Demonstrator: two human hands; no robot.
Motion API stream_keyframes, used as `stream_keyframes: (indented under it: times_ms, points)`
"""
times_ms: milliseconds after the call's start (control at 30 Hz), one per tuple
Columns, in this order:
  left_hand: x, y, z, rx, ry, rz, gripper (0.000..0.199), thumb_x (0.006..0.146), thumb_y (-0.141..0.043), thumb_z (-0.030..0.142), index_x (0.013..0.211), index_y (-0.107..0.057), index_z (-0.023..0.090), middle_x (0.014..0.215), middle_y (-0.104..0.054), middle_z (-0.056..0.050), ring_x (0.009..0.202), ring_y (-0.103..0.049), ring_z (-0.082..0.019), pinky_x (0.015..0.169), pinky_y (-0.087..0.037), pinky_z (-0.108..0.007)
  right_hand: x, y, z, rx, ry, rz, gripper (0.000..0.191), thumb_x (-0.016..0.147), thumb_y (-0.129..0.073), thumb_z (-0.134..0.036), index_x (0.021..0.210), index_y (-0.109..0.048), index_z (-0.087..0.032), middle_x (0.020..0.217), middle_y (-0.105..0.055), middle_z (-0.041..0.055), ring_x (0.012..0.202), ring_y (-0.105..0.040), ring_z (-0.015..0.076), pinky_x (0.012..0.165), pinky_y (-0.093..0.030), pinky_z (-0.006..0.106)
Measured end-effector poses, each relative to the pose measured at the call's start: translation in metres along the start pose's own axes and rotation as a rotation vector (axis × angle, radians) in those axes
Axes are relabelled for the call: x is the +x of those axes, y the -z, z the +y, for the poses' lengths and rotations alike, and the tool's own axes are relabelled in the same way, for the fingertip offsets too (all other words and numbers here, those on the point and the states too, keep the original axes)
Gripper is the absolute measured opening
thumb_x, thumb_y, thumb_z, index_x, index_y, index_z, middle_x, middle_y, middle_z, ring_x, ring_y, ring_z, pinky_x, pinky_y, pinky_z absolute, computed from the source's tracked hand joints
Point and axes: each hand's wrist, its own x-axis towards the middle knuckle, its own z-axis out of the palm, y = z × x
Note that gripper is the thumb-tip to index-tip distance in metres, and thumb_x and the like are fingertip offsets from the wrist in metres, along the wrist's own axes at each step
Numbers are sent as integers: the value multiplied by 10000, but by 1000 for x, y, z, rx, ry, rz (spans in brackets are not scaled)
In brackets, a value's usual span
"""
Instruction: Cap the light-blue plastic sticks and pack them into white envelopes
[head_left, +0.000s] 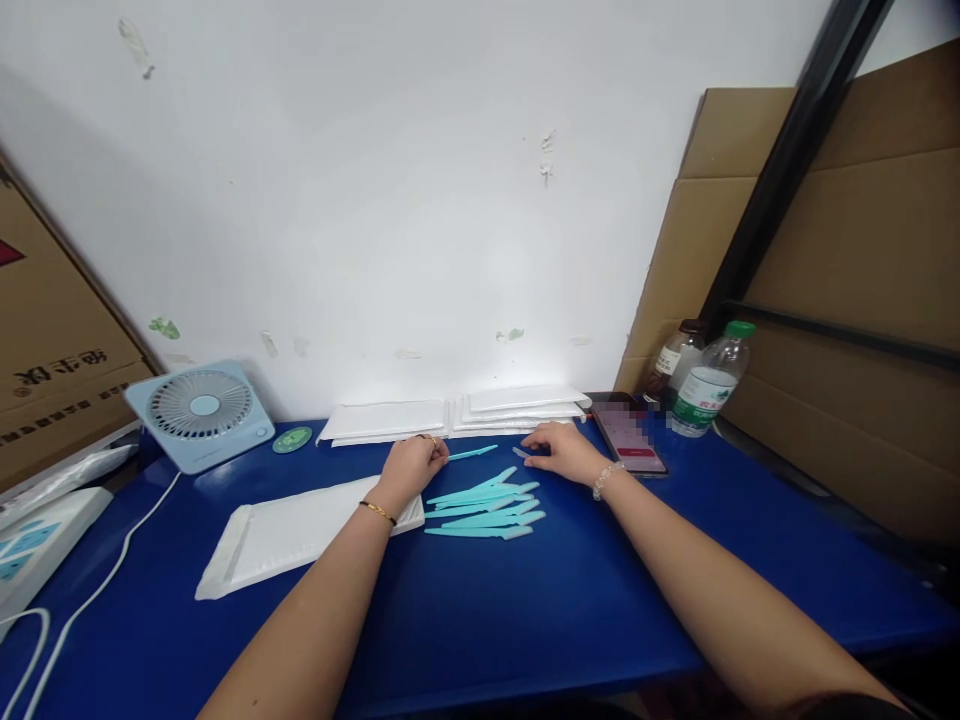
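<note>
My left hand (414,468) pinches the handle end of a turquoise eyebrow razor (474,453), which points to the right. A few centimetres away, my right hand (559,453) holds a small translucent blade cap (520,453) between thumb and fingers, apart from the razor. Nearer to me, several more turquoise eyebrow razors (487,515) lie loosely fanned on the blue table, their blade ends to the right. Under my left wrist is a white padded envelope (292,530), partly hidden by the forearm.
Stacked white padded envelopes (390,418) lie along the wall. A blue fan (201,412) and a green disc (292,440) stand left; a phone (628,432) and two bottles, one green-capped (705,395), stand right. A white cable (112,575) crosses the table's left side.
</note>
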Motion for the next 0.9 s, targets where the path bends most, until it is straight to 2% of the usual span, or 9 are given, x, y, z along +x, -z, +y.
stream_keyframes:
  times_ms: [67,233,367,433,500,600,733,800,900]
  points:
    - [0,-4,-1,-53,-17,-7,19,685,-673,232,697,-681,246,711,-617,-21,713,-560,-188,782,-400,-271,0,-1,-11,-22,69,3,231,792,-640,-390,958,-692,-238,957,-634,50,936,-566,212,813,-422,345]
    - [-2,-8,4,-109,-68,0,208,679,-700,359,859,-708,255,827,-643,-34,753,-565,-190,697,-420,-254,2,-10,-34,-5,139,-99,165,782,-671,-354,895,-668,-234,960,-571,45,969,-507,215,869,-380,371]
    - [-7,-8,18,69,-201,-129,274,823,-538,445,937,-687,246,919,-663,-32,826,-586,-183,703,-421,-253,4,-15,-38,-14,105,-131,93,803,-653,-289,808,-623,-201,932,-562,36,956,-487,206,855,-355,359]
    - [-8,-10,25,191,-288,-195,277,865,-487,428,912,-689,244,906,-683,-21,835,-600,-177,729,-417,-256,4,-15,-39,-30,114,-96,84,821,-634,-278,805,-613,-199,920,-567,34,945,-482,201,848,-343,351]
    - [-8,-11,28,302,-336,-198,278,892,-456,388,882,-694,245,889,-701,-15,837,-613,-177,746,-410,-263,4,-15,-39,-48,141,-49,83,828,-630,-278,806,-609,-201,917,-573,33,942,-481,197,845,-337,341]
    - [-4,-10,23,403,-282,-130,283,901,-443,350,859,-700,240,882,-713,-24,845,-622,-186,752,-406,-274,4,-10,-31,-91,146,14,82,824,-635,-267,788,-610,-199,922,-583,37,940,-488,198,837,-336,337]
    - [-2,-4,10,379,-161,-93,259,875,-470,348,866,-699,227,913,-701,-35,860,-616,-191,757,-420,-275,2,2,-14,-105,74,29,98,811,-647,-277,764,-628,-194,921,-608,44,933,-514,208,860,-330,367]
    - [-2,-3,6,331,-142,-111,234,849,-502,361,893,-694,233,914,-686,-30,853,-608,-189,731,-428,-269,0,8,-10,-67,68,2,113,807,-651,-312,790,-650,-200,938,-616,44,942,-523,212,872,-332,375]
    - [-3,-5,3,259,-154,-137,224,814,-543,369,938,-682,245,914,-660,-25,857,-594,-185,714,-440,-262,-5,16,-15,54,131,-135,168,795,-656,-372,839,-675,-211,945,-613,43,937,-535,200,845,-370,338]
